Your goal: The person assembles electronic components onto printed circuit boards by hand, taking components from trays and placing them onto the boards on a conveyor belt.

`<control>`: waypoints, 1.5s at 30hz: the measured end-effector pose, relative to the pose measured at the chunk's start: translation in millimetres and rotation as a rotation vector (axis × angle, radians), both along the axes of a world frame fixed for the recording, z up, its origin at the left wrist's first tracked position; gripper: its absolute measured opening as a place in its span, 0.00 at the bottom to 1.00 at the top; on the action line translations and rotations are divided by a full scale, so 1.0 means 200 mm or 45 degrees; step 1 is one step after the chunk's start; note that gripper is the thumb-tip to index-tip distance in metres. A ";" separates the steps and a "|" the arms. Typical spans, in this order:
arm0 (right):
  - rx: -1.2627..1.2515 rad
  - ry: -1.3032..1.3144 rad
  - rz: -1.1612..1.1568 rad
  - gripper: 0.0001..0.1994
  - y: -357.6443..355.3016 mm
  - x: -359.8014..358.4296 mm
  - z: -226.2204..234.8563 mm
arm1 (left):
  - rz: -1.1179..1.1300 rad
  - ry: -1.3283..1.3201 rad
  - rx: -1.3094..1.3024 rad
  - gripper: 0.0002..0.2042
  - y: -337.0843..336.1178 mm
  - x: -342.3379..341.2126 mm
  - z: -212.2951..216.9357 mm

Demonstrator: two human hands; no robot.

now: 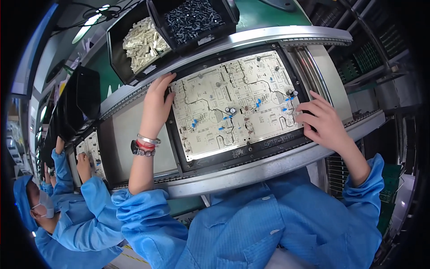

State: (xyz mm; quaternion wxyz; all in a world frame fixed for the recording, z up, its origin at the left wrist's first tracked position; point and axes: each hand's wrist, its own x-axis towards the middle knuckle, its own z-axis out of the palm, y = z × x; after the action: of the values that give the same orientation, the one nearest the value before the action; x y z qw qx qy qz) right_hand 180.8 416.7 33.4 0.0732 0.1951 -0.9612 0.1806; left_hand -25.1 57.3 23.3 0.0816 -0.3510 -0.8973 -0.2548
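Observation:
A pale circuit board panel [206,94] lies in a black carrier frame [210,160] on the conveyor before me. Blue parts and dark round capacitors [230,111] stand on it. My left hand [157,101] rests along the left edge of the frame, fingers stretched toward the upper left corner and thumb apart, with nothing seen in it. At the panel's right edge is my right hand [326,121]. Its fingers are spread and slightly bent, the tips at the edge near a capacitor. I see nothing held there, though the undersides of the fingers are hidden.
Beyond the conveyor's metal rail [264,33] stand a black bin of cream-coloured parts [144,44] and a black bin of small dark parts [192,20]. To the left, a co-worker in blue [85,215] has their hands at another board [92,150]. Racks [367,58] line the far right.

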 end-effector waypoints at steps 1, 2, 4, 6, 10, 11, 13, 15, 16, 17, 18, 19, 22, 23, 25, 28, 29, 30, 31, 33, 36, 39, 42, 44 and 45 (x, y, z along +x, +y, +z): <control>0.010 0.001 0.001 0.12 -0.01 -0.01 0.03 | 0.001 0.001 0.010 0.20 0.01 -0.01 -0.01; 0.018 -0.047 -0.014 0.11 -0.02 -0.02 0.06 | -0.038 0.077 -0.014 0.21 0.02 -0.01 -0.02; 0.036 -0.089 -0.010 0.11 -0.06 -0.08 0.13 | -0.057 0.219 -0.038 0.24 0.00 -0.03 -0.04; -0.129 0.007 0.009 0.12 -0.11 -0.20 0.19 | 0.000 0.245 -0.098 0.24 0.00 -0.01 -0.02; -0.164 0.134 0.048 0.12 -0.24 -0.51 0.18 | 0.103 0.267 -0.195 0.20 -0.02 0.01 -0.01; -0.161 0.135 0.050 0.13 -0.28 -0.59 0.15 | 0.104 0.277 -0.185 0.20 -0.02 0.00 -0.01; -0.160 0.139 0.094 0.13 -0.33 -0.72 0.05 | 0.039 0.454 -0.256 0.14 -0.04 0.00 -0.04; 0.162 0.270 -0.066 0.10 -0.40 -0.84 -0.05 | 0.069 0.431 -0.305 0.12 -0.03 0.02 -0.05; 0.167 0.279 -0.038 0.10 -0.41 -0.88 -0.08 | 0.070 0.393 -0.289 0.13 -0.01 0.03 -0.05; 0.153 0.327 -0.072 0.08 -0.41 -0.91 -0.12 | 0.075 0.357 -0.279 0.14 -0.01 0.04 -0.05; 0.139 0.373 -0.112 0.06 -0.43 -0.94 -0.14 | 0.103 0.363 -0.279 0.14 -0.01 0.04 -0.06; 0.147 0.383 -0.092 0.06 -0.46 -0.94 -0.13 | 0.090 0.334 -0.299 0.15 0.00 0.04 -0.06; -0.278 0.124 -0.453 0.08 -0.57 -0.91 -0.15 | 0.063 0.396 -0.296 0.16 -0.03 0.03 -0.08; -0.271 0.126 -0.448 0.08 -0.57 -0.91 -0.14 | 0.047 0.479 -0.286 0.15 -0.05 0.03 -0.08; -0.342 -0.054 -0.355 0.07 -0.57 -0.94 -0.14 | 0.077 0.478 -0.272 0.14 -0.07 0.03 -0.10; -0.083 -0.012 -0.314 0.14 -0.39 -0.88 -0.06 | 0.148 0.372 -0.423 0.14 -0.14 0.08 -0.09; 0.234 0.083 -0.490 0.14 -0.25 -0.86 -0.08 | 0.176 0.428 -0.377 0.14 -0.11 0.06 -0.12; 0.276 -0.093 -0.635 0.14 -0.19 -0.81 0.00 | 0.221 0.469 -0.337 0.14 -0.06 0.02 -0.18; 0.173 0.264 -0.398 0.13 0.19 -0.83 -0.23 | 0.226 0.460 -0.311 0.10 -0.01 -0.04 -0.22; 0.327 0.217 -0.419 0.14 0.41 -0.87 -0.26 | 0.408 0.448 0.073 0.10 0.09 -0.13 -0.31; 0.287 0.378 -0.196 0.13 0.29 -1.15 -0.31 | 0.532 0.534 -0.453 0.19 -0.06 -0.26 -0.39; 0.367 0.192 -0.369 0.16 0.21 -1.06 -0.22 | 0.590 0.376 -0.588 0.19 -0.04 -0.15 -0.26; 0.410 0.290 -0.394 0.17 0.35 -1.08 -0.19 | 0.525 0.315 -0.644 0.19 0.03 -0.09 -0.14; 0.409 0.109 -0.518 0.21 0.23 -1.15 -0.18 | 0.566 0.246 -0.703 0.20 -0.08 0.04 -0.09; 0.409 0.097 -0.489 0.21 0.16 -1.16 -0.20 | 0.608 0.298 -0.574 0.19 -0.12 0.07 -0.12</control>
State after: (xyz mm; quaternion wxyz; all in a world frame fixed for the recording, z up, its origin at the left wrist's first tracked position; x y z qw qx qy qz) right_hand -52.2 449.5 -5.7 0.1106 0.0247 -0.9936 0.0009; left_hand -10.4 33.7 -1.5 0.1616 -0.1671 -0.9724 0.0182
